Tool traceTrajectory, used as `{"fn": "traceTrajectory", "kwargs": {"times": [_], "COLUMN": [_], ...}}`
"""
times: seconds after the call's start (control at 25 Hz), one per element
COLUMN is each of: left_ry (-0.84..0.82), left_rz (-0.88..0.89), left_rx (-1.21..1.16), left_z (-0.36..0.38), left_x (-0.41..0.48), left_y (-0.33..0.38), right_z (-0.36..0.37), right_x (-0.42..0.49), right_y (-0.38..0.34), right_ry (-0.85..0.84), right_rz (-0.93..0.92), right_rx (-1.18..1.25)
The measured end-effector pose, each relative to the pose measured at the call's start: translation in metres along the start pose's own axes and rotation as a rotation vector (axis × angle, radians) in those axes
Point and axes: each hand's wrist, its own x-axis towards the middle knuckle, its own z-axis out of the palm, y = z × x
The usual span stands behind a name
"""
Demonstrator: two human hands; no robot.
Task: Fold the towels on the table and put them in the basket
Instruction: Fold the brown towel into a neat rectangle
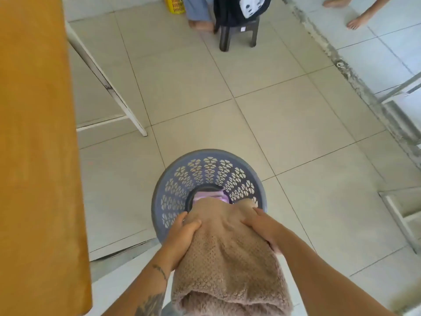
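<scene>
A folded brown towel (227,258) hangs over the near rim of a round grey-blue perforated basket (205,172) standing on the tiled floor. My left hand (182,233) grips the towel's left side, thumb on top. My right hand (262,224) holds its right side, fingers wrapped over the fabric. The towel's front end dips into the basket's mouth. A purple towel (209,195) lies at the bottom of the basket, partly hidden by the brown one.
The orange table (34,133) runs along the left edge, its white leg (102,80) slanting over the floor. At the back, a seated person's foot (200,25), a dark stool (239,33), a yellow crate (174,4). Another person's bare feet (355,21) are top right.
</scene>
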Motion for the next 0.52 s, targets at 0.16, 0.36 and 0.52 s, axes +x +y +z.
{"fn": "traceTrajectory", "kwargs": {"times": [0.16, 0.36, 0.52], "left_ry": [0.019, 0.119, 0.049], "left_rz": [-0.112, -0.075, -0.099], "left_rx": [0.005, 0.046, 0.377], "left_z": [0.017, 0.019, 0.031], "left_x": [0.101, 0.207, 0.238], "left_y": [-0.018, -0.038, -0.074], "right_z": [0.015, 0.025, 0.037], "right_x": [0.111, 0.218, 0.248], "right_y": [-0.011, -0.006, 0.015], "right_ry": [-0.068, -0.103, -0.050], "right_rz": [0.018, 0.083, 0.033], "right_rx": [-0.008, 0.115, -0.132]}}
